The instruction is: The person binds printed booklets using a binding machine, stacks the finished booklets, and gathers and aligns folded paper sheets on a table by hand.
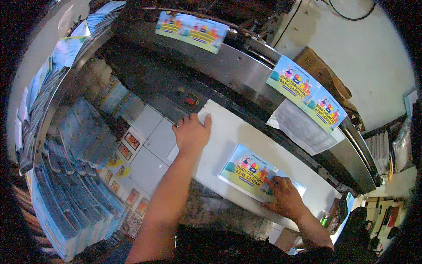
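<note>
My left hand (193, 134) rests at the left end of a long white tabletop (216, 122), fingers spread and holding nothing. On the same top lies a thin stack of printed covers (246, 169), light blue with cartoon figures and yellow lettering. My right hand (286, 198) grips its right part, thumb at the near edge and bent fingers over the print; part of the cover is hidden beneath it. Beyond the tabletop, a matching double cover sheet (305, 92) lies on a metal rail (246, 61). Another such sheet (192, 31) lies farther left along it.
Tall stacks of bluish booklets (79, 211) stand at the lower left. More papers (68, 48) line a ledge at the far left. A greyish-white sheet (303, 125) hangs below the rail. Brown cardboard (323, 72) lies behind it. Tiled floor (151, 152) shows left of the tabletop.
</note>
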The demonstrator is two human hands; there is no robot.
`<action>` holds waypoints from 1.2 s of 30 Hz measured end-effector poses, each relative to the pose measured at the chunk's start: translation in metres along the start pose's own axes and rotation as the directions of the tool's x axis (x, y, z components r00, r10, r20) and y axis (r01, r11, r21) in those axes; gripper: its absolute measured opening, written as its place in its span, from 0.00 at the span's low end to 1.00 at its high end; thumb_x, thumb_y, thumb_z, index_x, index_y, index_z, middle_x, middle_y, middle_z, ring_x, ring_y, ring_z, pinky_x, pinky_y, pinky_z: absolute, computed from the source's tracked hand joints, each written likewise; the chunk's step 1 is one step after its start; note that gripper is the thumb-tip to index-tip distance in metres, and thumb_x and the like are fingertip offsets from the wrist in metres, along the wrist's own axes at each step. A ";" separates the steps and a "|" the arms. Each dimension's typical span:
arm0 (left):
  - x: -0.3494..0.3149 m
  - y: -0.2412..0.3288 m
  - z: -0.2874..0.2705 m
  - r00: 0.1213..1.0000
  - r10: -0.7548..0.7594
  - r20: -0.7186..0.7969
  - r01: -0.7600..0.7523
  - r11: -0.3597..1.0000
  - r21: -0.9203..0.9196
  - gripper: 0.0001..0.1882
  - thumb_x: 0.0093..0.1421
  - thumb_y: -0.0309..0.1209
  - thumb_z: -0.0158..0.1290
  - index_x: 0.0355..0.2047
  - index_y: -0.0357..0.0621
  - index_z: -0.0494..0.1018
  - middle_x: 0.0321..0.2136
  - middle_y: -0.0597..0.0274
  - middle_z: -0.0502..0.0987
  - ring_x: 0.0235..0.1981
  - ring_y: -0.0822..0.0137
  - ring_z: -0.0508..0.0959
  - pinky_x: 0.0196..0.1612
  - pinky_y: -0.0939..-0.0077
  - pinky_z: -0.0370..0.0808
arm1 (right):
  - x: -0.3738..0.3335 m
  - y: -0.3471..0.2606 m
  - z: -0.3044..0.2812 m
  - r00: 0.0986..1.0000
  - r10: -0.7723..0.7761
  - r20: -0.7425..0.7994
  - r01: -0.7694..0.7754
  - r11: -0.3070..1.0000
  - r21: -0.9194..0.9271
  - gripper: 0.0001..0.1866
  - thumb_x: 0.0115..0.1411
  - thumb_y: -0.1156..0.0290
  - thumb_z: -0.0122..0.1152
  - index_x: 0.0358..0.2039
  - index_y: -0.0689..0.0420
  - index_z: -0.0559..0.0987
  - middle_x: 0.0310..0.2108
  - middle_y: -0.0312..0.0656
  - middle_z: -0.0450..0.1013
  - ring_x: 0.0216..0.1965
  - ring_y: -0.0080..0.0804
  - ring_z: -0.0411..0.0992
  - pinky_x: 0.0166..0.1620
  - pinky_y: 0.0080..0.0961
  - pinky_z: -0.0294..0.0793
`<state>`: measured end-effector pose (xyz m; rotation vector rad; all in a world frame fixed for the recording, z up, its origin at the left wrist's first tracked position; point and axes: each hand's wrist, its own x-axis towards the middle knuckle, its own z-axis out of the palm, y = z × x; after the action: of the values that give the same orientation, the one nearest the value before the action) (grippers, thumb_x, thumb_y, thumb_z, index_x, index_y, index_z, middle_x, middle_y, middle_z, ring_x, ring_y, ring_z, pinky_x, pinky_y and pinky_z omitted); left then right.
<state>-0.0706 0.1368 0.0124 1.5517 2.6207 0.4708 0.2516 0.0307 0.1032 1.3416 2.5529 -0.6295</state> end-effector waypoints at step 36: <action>0.002 -0.009 -0.003 1.000 -0.008 0.005 0.008 1.000 -0.014 0.30 0.61 0.56 0.41 0.41 0.38 0.73 0.40 0.46 0.77 0.47 0.49 0.74 0.55 0.43 0.62 | 0.011 -0.001 -0.013 0.988 0.034 0.150 -0.010 0.987 -0.159 0.47 0.46 0.44 0.68 0.60 0.59 0.64 0.58 0.55 0.60 0.57 0.52 0.60 0.59 0.41 0.64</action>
<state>-0.0797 0.1336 0.0126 1.5357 2.6133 0.4825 0.2446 0.0437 0.1111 1.2189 2.4074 -0.4931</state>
